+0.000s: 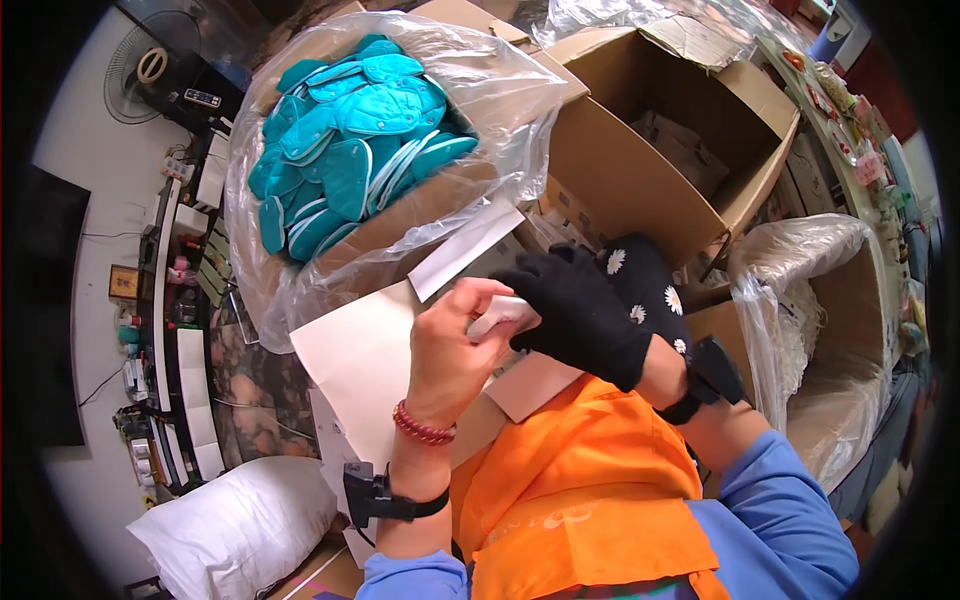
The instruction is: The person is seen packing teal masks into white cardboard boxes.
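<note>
My left hand (455, 340), bare and with a red bead bracelet at the wrist, is closed on a small white folded piece (503, 315). Faint reddish marks show on it; whether it is paper or plastic I cannot make out. Against its other side presses my right hand (585, 315) in a black glove, its fingers bent and partly hidden. Below both hands lies an open pale carton, with a wide flap (355, 345) to the left, a narrow white flap (465, 250) beyond and another flap (537, 385) near my orange apron (590, 480).
A plastic-lined box (420, 215) heaped with teal quilted pads (370, 110) stands far left. Beyond my right hand are an open brown carton (640, 150) and a plastic-lined carton (850, 340). A stuffed white sack (240, 525) lies near left.
</note>
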Demonstrator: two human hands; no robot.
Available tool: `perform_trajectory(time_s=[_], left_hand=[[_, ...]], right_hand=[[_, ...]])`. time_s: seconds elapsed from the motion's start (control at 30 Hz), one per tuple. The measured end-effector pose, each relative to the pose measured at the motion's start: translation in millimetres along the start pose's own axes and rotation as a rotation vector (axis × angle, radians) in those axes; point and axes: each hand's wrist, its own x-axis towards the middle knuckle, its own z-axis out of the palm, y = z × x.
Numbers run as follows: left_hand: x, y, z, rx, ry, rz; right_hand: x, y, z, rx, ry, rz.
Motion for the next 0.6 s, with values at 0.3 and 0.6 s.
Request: perform_trajectory(time_s=[0.3,0.6], left_hand=[[-11,2,-24,-0.079,0.135,0.249],[-14,16,2,0.135,0.279,0.352]], right_hand=[[9,-26,-8,0.163,-0.187,0.126],[-2,-47,-13,-0.04,0.03,0.053]])
